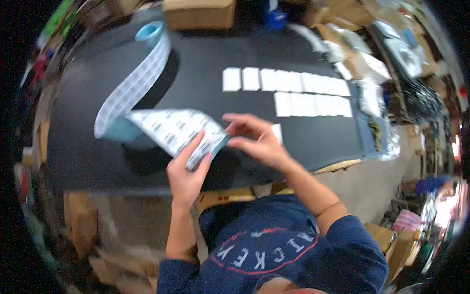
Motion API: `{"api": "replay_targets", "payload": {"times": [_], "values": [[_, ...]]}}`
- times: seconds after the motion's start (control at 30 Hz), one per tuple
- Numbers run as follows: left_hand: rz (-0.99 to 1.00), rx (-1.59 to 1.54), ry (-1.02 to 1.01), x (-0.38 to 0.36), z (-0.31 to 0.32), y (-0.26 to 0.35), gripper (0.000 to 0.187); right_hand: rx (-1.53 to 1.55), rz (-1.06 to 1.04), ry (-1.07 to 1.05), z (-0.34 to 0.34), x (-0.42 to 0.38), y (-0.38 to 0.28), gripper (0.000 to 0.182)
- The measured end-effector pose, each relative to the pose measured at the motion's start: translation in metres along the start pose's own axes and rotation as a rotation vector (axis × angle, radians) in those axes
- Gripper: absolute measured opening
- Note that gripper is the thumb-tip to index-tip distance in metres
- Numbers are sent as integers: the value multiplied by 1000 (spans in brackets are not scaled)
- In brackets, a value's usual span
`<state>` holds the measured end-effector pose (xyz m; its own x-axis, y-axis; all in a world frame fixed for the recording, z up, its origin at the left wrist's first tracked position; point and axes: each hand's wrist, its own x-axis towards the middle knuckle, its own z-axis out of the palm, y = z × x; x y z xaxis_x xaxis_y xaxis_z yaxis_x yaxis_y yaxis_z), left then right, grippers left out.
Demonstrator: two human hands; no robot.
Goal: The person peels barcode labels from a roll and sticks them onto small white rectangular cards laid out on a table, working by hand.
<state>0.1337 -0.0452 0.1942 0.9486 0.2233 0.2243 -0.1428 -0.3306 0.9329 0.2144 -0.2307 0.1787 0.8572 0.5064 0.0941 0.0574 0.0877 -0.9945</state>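
Observation:
A long strip of printed labels (176, 128) with a pale blue backing runs twisted from its roll (149, 32) at the far left. My left hand (187, 179) grips the strip near its loose end, a finger and thumb pressed on the printed side. At the strip's right edge is my right hand (259, 143), its thumb and bent fingers closing on the corner; blur hides whether a single label is between them. White cards (303, 82) lie in two rows on the black table beyond my right hand. Another white card (277, 132) is partly hidden behind that hand.
The black table (205, 49) carries a cardboard box (199, 13) and a blue object (276, 19) at its far edge. Clear plastic packaging (372, 100) lies along the right edge. Boxes and bagged goods (372, 66) crowd the right side. Cardboard (81, 220) stands below the table's left front.

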Motion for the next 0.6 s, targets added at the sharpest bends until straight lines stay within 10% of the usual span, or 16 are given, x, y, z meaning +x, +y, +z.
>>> {"api": "replay_targets", "payload": {"times": [0.6], "values": [[-94, -306, -197, -8, -7, 28, 51, 144, -38, -98, 16, -12, -9, 42]]}}
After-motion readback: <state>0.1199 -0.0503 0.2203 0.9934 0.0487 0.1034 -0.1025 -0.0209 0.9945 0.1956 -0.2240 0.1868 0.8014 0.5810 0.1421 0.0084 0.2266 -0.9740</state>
